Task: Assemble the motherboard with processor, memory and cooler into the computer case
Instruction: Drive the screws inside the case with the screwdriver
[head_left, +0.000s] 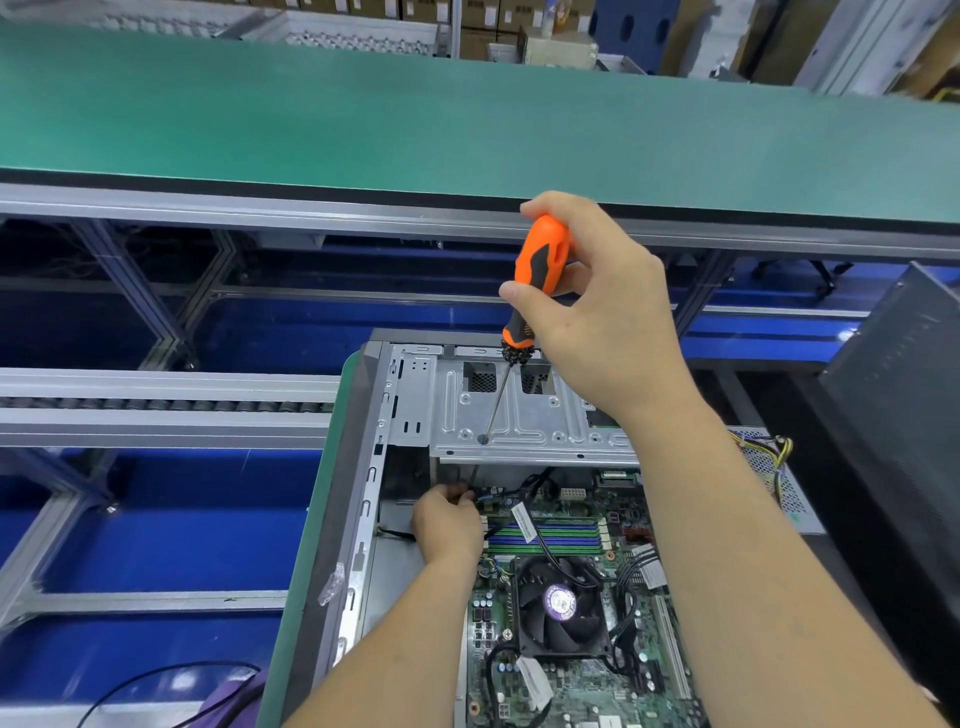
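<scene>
So from my seat I count one computer case (372, 470), lying on its side with the open face up, on the green surface (291, 613). One motherboard (582, 670) sits flat inside it, and on that there's one cooler (562, 609) with a black fan facing straight up, plus a bank of memory slots (545, 538) (blue and green strips, I can't count them cleanly) running left to right across the board just beyond the cooler.

One screwdriver (535, 283), orange and black handle. Its long axis is nearly upright, handle leaning a bit to the right and the shaft angling down-left, with the tip on the silver drive bracket (524, 415) at the far end of the case. My right hand (605, 312) has its grip wrapped round the handle, thumb across the front.

My left hand (449, 525) is down in the case by the board's far left corner, fingers curled in under the bracket; whether they're pinching a cable or a screw I can't tell.

One loose black side panel (904, 384) leans at the right.
</scene>
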